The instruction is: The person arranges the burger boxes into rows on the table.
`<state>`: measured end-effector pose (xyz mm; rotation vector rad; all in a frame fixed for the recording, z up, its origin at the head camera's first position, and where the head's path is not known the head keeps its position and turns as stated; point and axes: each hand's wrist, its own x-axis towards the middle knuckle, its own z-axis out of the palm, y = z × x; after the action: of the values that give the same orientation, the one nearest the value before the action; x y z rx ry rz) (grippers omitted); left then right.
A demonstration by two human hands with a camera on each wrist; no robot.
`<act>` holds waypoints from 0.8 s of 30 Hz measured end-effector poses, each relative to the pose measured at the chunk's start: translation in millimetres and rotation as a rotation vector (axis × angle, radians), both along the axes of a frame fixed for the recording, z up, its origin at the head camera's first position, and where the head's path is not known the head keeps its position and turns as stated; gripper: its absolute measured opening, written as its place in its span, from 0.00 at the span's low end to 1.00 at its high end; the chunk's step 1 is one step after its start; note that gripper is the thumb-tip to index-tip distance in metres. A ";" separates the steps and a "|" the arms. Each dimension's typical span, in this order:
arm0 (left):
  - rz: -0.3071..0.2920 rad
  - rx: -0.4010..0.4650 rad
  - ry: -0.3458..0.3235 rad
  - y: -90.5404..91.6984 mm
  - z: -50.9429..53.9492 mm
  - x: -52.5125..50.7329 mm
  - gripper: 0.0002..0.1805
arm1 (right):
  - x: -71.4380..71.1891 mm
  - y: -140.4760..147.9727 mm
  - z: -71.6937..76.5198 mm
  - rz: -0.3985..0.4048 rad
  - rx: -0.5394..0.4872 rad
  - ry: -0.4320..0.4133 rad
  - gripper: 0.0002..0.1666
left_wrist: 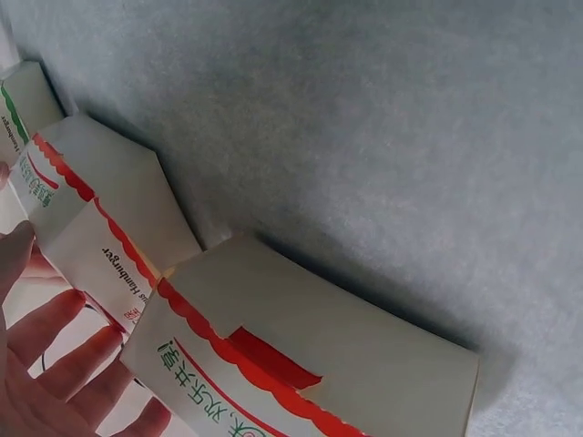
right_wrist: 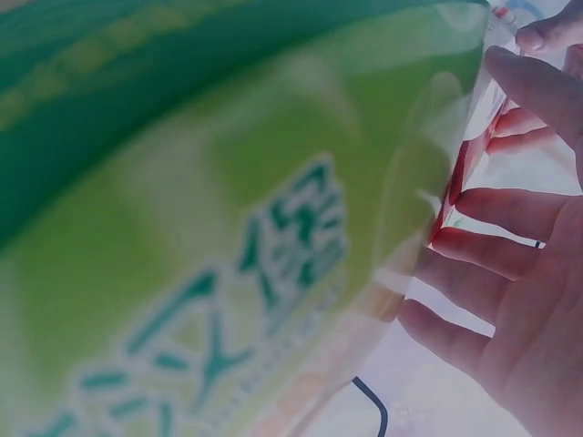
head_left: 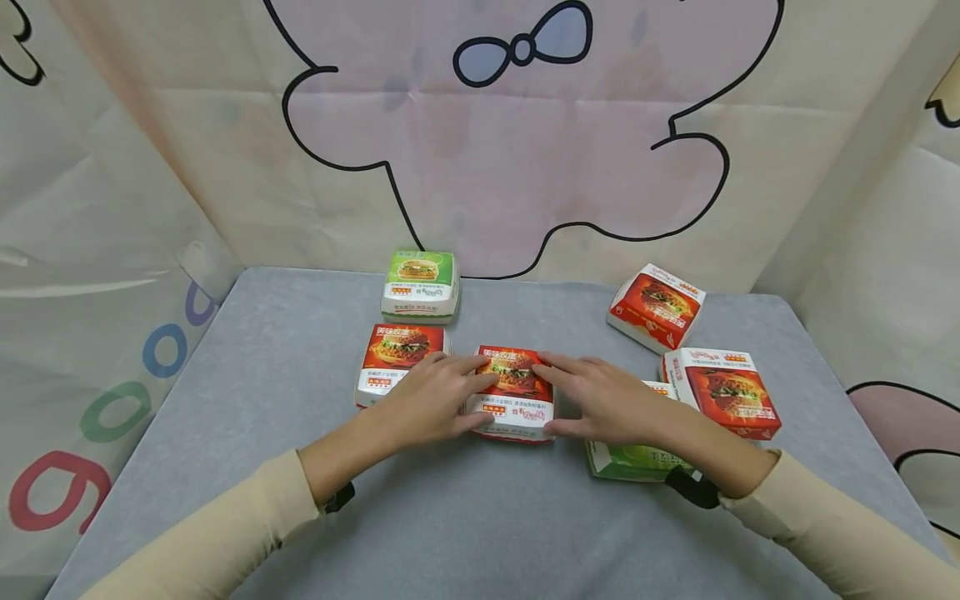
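Observation:
A red and white burger box [head_left: 517, 410] sits mid-table between both hands. My left hand [head_left: 431, 400] touches its left side, with fingertips over the top edge and the thumb near the front. Opposite, my right hand [head_left: 611, 396] rests its fingertips on the right top edge, thumb at the front right corner. Fingers [right_wrist: 501, 218] of the right hand look extended in the right wrist view. Behind the left hand lies another red burger box [head_left: 397, 346], partly covered. A green burger box [head_left: 630, 462] is partly hidden beneath the right hand and forearm.
Behind the left red box stands a green and white burger box [head_left: 420, 292]. Two more red boxes are on the right: one turned at an angle [head_left: 656, 308], one nearer [head_left: 731, 392]. A grey cloth covers the table [head_left: 450, 533]; printed curtains [head_left: 525, 167] enclose its back and sides.

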<state>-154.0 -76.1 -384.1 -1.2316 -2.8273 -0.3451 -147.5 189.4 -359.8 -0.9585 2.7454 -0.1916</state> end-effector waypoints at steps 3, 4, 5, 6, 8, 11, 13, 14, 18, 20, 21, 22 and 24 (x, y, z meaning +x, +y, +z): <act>-0.009 -0.011 0.010 0.4 0.8 -1.1 0.30 | -0.5 0.2 0.5 0.009 0.004 0.010 0.48; -0.011 -0.015 0.011 0.6 0.8 -1.5 0.30 | -0.7 0.2 0.4 0.012 0.005 0.014 0.48; -0.012 -0.018 0.011 0.8 0.8 -1.9 0.30 | -0.9 0.3 0.5 0.014 0.004 0.017 0.48; -0.012 -0.018 0.011 0.9 0.8 -2.3 0.30 | -1.2 0.4 0.3 0.015 0.001 0.019 0.47; -0.014 -0.022 0.015 1.1 0.5 -3.5 0.31 | -1.7 0.5 0.0 0.016 -0.005 0.023 0.46; -0.015 -0.028 0.026 1.4 0.1 -6.0 0.31 | -2.8 0.7 -0.8 0.014 -0.014 0.027 0.46; -0.014 -0.026 0.030 1.6 -0.2 -7.7 0.31 | -3.8 0.7 -1.4 0.013 -0.018 0.029 0.46; -0.014 -0.027 0.031 1.8 -0.3 -8.5 0.31 | -4.3 0.6 -1.7 0.014 -0.019 0.029 0.46; -0.011 -0.023 0.023 2.5 -0.9 -11.0 0.31 | -6.7 0.5 -2.4 0.009 -0.023 0.022 0.46; -0.008 -0.024 0.016 2.7 -1.2 -11.7 0.31 | -7.6 0.4 -2.6 0.004 -0.022 0.015 0.46; -0.007 -0.022 0.013 2.7 -1.3 -11.9 0.30 | -8.0 0.4 -2.7 0.000 -0.021 0.010 0.46; -0.007 -0.021 0.010 2.7 -1.4 -12.1 0.30 | -8.2 0.4 -2.7 -0.002 -0.020 0.007 0.47; -0.005 -0.021 0.008 2.7 -1.5 -12.4 0.30 | -8.5 0.3 -3.1 -0.005 -0.018 0.003 0.47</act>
<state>-166.4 -73.4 -385.6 -1.2413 -2.8293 -0.3106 -156.0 189.7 -362.9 -0.9581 2.7537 -0.2157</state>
